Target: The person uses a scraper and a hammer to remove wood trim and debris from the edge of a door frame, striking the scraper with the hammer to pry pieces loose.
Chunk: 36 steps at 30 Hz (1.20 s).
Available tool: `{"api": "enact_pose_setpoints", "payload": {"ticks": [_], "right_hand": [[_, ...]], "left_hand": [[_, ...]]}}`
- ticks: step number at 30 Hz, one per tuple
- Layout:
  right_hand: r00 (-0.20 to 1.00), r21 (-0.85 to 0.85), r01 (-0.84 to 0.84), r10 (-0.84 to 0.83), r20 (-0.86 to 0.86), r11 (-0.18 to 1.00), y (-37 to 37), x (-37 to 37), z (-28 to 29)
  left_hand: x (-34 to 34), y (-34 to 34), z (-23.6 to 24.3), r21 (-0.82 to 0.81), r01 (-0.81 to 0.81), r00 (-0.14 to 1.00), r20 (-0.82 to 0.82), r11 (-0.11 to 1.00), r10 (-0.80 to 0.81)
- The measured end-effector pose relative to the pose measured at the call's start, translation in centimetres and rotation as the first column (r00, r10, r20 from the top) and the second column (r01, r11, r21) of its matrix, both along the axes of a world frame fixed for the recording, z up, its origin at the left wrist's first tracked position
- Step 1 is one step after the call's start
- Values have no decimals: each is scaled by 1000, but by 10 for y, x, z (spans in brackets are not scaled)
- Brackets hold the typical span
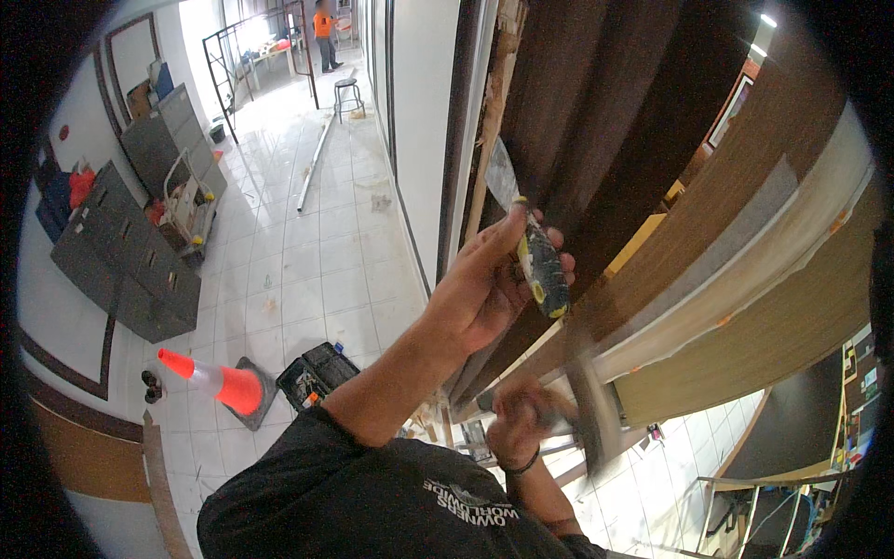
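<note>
My left hand (507, 270) grips a putty knife (542, 270) by its dark, yellow-edged handle, the metal blade pointing up along a splintered wooden edge (506, 56) beside dark brown panels (596, 84). Lower down, my right hand (517, 419) is wrapped round a tool that looks like a hammer (582, 410), its head smeared by motion below the knife's handle. Fabric-covered curved panels (726, 307) rise to the right of both hands.
A tiled corridor (345, 233) holds an orange cone (237, 387), an open toolbox (317, 368), grey filing cabinets (126, 261), a stool (346, 98) and a long pipe (317, 163). A person in orange (324, 37) stands far back near a metal frame (214, 84). A dark desk (773, 419) is at lower right.
</note>
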State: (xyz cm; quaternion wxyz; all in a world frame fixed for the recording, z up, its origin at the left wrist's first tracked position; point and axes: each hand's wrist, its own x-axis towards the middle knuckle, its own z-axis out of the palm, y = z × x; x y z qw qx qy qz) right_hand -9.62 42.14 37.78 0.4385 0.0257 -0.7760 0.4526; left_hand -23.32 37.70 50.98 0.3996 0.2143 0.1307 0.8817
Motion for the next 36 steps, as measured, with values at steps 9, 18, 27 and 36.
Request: {"api": "enact_pose_setpoints", "payload": {"ticks": [9, 18, 27, 36], "right_hand": [[993, -67, -60, 53, -107, 996, -1, 7, 5], [854, -147, -164, 66, -515, 975, -9, -7, 8], [882, -385, -193, -12, -470, 903, -21, -7, 9], [999, -365, -28, 18, -31, 931, -6, -1, 12]], "left_hand": [[3, 5, -3, -50, -45, 999, -4, 998, 45], [5, 6, -1, -60, -47, 998, 37, 997, 49], [4, 6, -3, -35, -43, 999, 31, 998, 44], [-4, -11, 3, -8, -49, 998, 33, 999, 50]]}}
